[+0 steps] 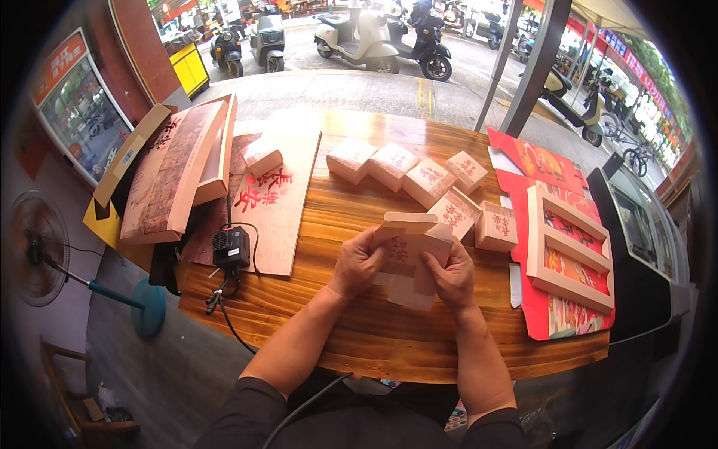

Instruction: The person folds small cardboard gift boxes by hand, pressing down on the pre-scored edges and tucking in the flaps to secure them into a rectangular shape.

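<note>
Between my hands is a partly folded small carton of pale pink card with red printing, its flaps sticking out at top and bottom. My left hand grips its left side, the thumb lying across the front. On the right side my right hand holds it, thumb pressed on a panel. Just beyond stand several folded small boxes, among them a box near my right fingers and a box to its right. Another small box sits on a flat printed card sheet at the left.
A large printed gift box leans at the table's left, near a black power adapter with cables. On the right, a card divider frame lies on red printed cardboard. A fan stands left of the wooden table.
</note>
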The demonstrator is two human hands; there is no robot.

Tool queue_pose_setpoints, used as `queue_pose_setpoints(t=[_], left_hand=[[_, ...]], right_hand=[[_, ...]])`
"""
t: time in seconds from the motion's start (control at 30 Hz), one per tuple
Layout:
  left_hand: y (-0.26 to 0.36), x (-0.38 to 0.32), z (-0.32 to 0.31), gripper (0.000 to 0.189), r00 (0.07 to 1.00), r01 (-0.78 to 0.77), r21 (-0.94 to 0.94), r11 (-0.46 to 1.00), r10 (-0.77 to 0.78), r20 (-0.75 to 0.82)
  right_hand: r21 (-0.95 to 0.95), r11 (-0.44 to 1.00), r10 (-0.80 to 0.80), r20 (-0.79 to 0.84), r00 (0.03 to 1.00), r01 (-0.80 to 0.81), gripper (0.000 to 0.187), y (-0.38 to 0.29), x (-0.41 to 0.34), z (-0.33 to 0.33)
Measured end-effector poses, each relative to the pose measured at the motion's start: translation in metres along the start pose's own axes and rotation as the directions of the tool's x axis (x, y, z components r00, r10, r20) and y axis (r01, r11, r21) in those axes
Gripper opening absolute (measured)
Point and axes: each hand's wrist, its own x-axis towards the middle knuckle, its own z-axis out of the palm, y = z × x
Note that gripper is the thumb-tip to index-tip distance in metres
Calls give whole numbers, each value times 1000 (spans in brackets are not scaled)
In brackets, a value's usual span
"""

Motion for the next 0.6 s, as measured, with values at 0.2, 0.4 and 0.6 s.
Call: queue_pose_setpoints(t=[0.2, 0.4, 0.6], left_hand=[[-4, 3, -2, 35, 999, 27, -342, 939, -18, 28], [1, 2, -2, 42, 996, 23, -435, 900, 18, 88], [4, -1, 2, 40, 992, 64, -367, 928, -21, 121]], right_hand=[[143, 990, -16, -6, 1000, 17, 56, -1, 3, 3], [160, 987, 5, 45, 999, -12, 68, 3, 2, -1], [169, 985, -60, 183, 981, 28, 70, 15, 3, -1]])
